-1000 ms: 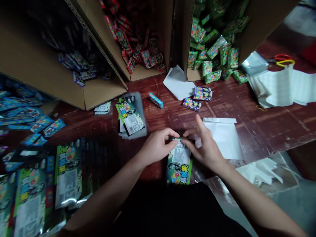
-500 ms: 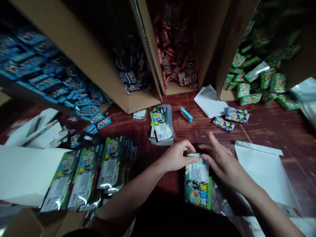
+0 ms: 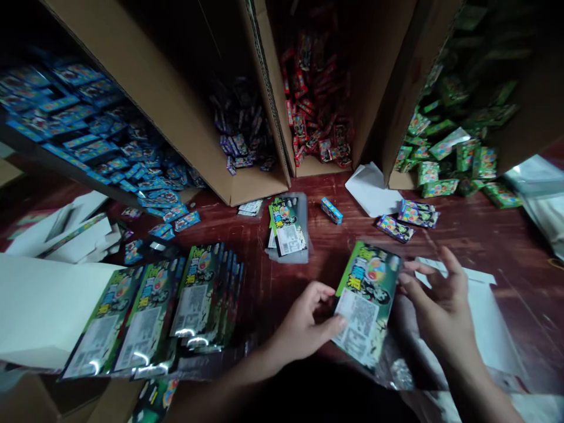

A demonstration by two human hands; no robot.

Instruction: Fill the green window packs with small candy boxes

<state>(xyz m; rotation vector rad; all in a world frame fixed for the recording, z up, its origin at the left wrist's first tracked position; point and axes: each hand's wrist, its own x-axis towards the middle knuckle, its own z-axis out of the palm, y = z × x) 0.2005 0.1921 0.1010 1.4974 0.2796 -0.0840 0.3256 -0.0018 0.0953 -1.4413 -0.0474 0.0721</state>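
Note:
My left hand (image 3: pixel 311 320) grips a flat green-and-black printed packet (image 3: pixel 368 302) by its lower left edge, thumb on the front over a white label. The packet is tilted, its colourful lettering towards the top. At its upper right edge is my right hand (image 3: pixel 440 305), fingers apart, thumb and fingertip close to the edge; whether they touch it I cannot tell. Crumpled clear plastic (image 3: pixel 399 367) lies below the packet. Ahead lie printed cards (image 3: pixel 288 226) of the same design on a clear sleeve. Rows of similar packets (image 3: pixel 198 288) stand overlapped on the left.
Cardboard boxes (image 3: pixel 253 191) along the back hold blue (image 3: pixel 88 144), purple (image 3: pixel 240 144), red (image 3: pixel 315 132) and green (image 3: pixel 440 170) small packs. One blue pack (image 3: pixel 331 210) and purple packs (image 3: pixel 396 228) lie on the dark red table. White card (image 3: pixel 489 317) is at right.
The packet has turned round, so its lettering now points away from me, and has risen slightly. My right hand has moved right, to its edge. My left hand has come lower.

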